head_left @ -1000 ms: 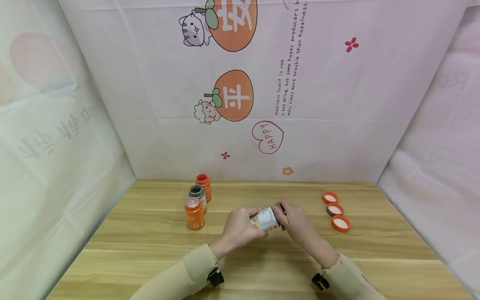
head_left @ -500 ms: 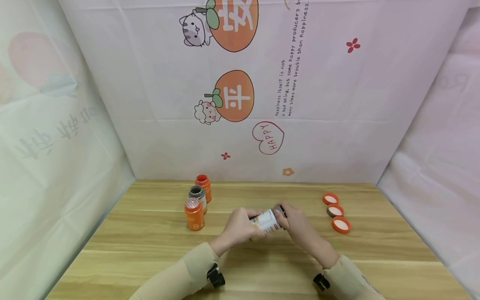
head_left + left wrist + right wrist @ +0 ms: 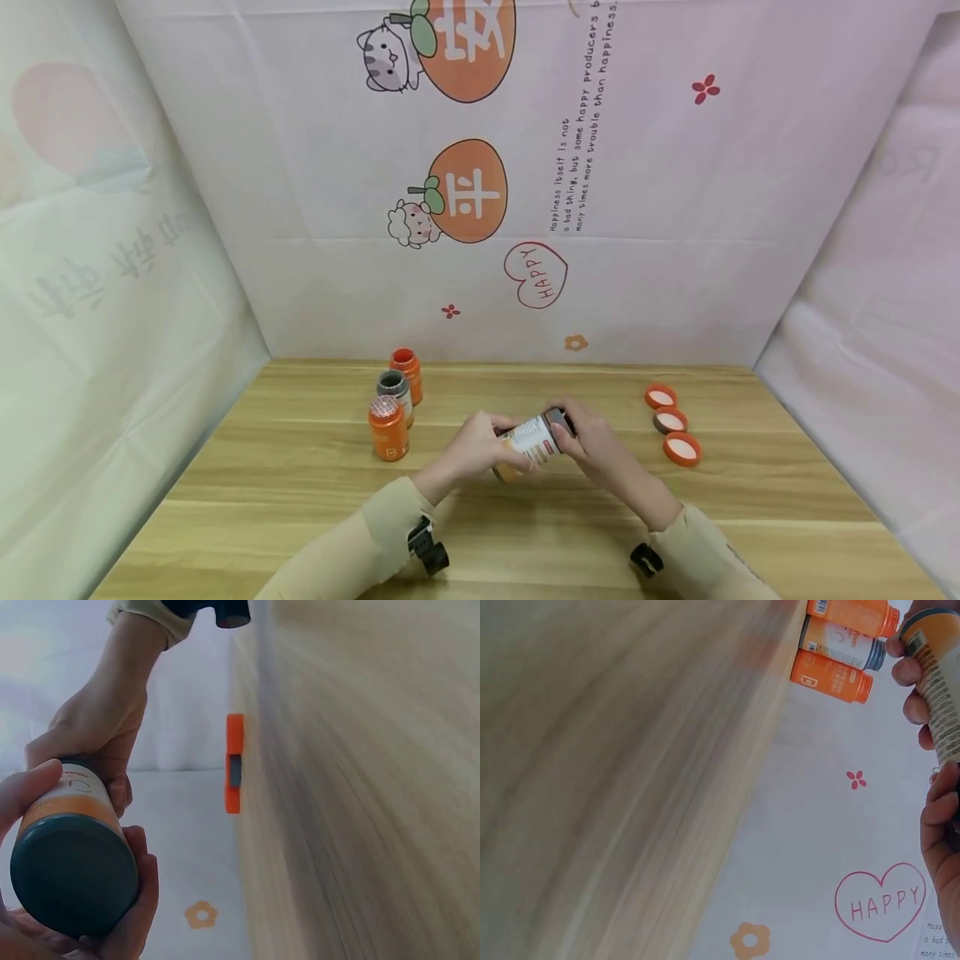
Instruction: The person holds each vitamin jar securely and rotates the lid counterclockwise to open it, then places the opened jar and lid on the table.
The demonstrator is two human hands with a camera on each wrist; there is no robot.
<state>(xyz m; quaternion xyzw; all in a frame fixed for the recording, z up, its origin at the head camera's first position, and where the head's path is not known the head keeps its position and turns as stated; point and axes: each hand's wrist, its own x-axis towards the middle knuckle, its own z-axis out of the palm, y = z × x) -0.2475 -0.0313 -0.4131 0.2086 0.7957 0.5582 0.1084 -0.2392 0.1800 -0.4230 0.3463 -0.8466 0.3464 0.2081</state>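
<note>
Held tilted above the table is a supplement bottle [image 3: 531, 439] with a white and orange label and a grey cap [image 3: 560, 422]. My left hand [image 3: 476, 450] grips the bottle's body, its thumb and fingers wrapped round it. At the other end, my right hand [image 3: 597, 442] has its fingers curled round the cap. The left wrist view shows the dark base of the bottle [image 3: 75, 874] facing the camera. Part of the cap is hidden by the right hand's fingers.
Three bottles stand at the left: an orange one [image 3: 388, 435] with a patterned top, a grey-necked one [image 3: 395, 390], and another orange one [image 3: 409, 372], the latter two uncapped. Three caps [image 3: 682, 449] lie in a row at the right. A printed cloth [image 3: 637, 208] hangs behind the table.
The bottle has rolled in my hands, so a different part of its label faces up, and its lower end shows below my left hand. Bottles and caps on the table stay put.
</note>
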